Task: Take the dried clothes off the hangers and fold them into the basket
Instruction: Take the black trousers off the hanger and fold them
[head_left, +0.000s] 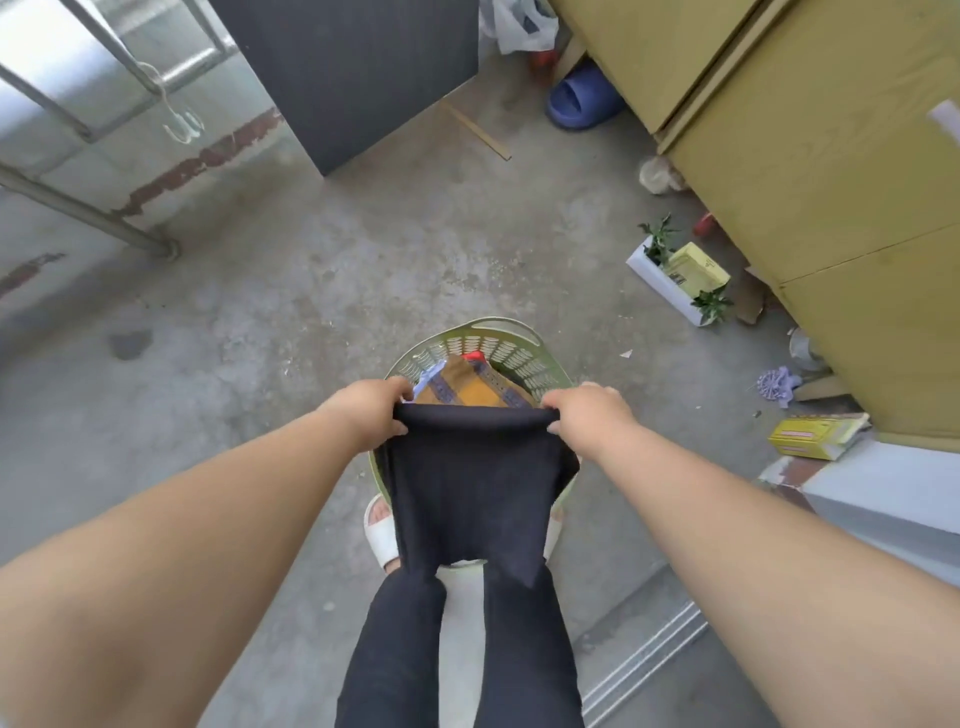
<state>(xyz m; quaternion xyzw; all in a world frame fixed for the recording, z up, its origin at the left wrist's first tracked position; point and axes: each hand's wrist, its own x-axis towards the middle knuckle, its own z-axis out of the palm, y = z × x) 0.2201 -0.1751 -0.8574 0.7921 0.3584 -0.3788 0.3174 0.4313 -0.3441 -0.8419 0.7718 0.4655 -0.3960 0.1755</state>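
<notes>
**Dark garment held over the basket, fold not yet made**

The person stands over a green basket (498, 327) on the concrete floor (311, 291) and holds a dark garment (472, 483) stretched flat between both hands. The left hand (371, 410) pinches one top corner and the right hand (587, 415) pinches the other. Each grip is narrow, with the fingers curled over the upper hem and the thumb beneath. The cloth hangs straight down from that edge. It covers the near half of the basket, and its lower end reaches down in front of the person's own dark trousers. Inside the basket, just beyond the hem, lies an orange patterned cloth (462, 384) with something red and something pale blue tucked around it.

The garment appears to be off its hanger and awaiting its fold.

The risks come from the hanging length. The lower end falls outside the near rim, so lowering it as it hangs would probably drape it over the edge or onto the dusty floor. If either pinch slips, that corner would drop, the cloth would skew and the fold would come out crooked. The basket is light and stands close to a white slipper (382, 535), so a shifted foot could nudge it. An empty hanger (179, 122) hangs on the rack at upper left, well apart.
</notes>
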